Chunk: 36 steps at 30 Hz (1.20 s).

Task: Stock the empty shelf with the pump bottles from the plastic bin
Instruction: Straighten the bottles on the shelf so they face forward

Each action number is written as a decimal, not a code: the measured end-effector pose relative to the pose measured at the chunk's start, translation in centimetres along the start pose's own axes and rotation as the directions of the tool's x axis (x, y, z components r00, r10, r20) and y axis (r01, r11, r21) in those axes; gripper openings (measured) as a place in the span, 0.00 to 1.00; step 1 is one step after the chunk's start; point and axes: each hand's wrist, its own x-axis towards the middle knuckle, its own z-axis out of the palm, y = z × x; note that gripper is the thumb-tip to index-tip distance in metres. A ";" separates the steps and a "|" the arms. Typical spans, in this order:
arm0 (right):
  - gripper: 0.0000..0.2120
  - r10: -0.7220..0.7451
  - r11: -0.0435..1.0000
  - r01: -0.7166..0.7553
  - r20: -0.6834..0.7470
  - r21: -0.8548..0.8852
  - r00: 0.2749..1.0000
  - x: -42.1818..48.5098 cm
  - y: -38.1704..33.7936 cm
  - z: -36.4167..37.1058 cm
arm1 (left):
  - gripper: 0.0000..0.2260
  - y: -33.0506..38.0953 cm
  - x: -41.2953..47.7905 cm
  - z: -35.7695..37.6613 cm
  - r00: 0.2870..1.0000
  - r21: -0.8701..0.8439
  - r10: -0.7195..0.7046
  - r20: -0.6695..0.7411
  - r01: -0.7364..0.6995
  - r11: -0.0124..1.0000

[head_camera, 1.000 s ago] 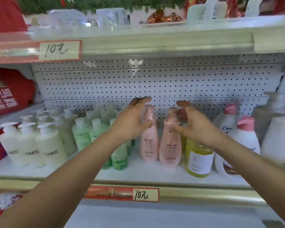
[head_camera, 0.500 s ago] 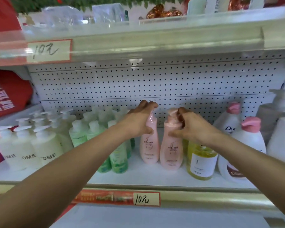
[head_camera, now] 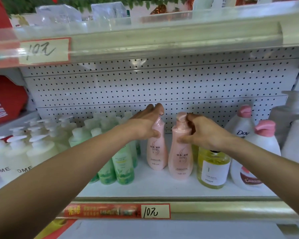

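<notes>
Green bottles [head_camera: 123, 167] left, yellow bottle [head_camera: 213, 168] right, on shelf [head_camera: 162, 185], left hand [head_camera: 145, 125] gripping rear pink bottle [head_camera: 157, 149], right hand [head_camera: 203, 132] gripping front pink bottle [head_camera: 179, 159], arms outstretched

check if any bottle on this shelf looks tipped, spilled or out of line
Nothing spilled or tipped. The only unevenness: the left pink bottle, gripped by the left hand, sits further back than the right pink bottle in the right hand.
</notes>
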 end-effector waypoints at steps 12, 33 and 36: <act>0.19 -0.013 1.000 0.013 -0.004 -0.006 1.000 -0.2 0.1 0.0 | 0.27 -1.9 2.5 -0.3 0.998 -0.065 -0.062 0.032 0.064 0.996; 0.18 -0.095 0.995 0.096 -0.030 0.036 0.995 0.5 -1.6 2.2 | 0.12 -0.9 -3.1 -3.5 0.967 -0.366 0.063 -0.245 -0.153 0.918; 0.17 -0.141 0.987 0.144 -0.043 0.071 0.989 0.7 -2.7 3.5 | 0.17 -0.8 -4.4 -3.6 0.971 -0.378 0.073 -0.226 -0.157 0.912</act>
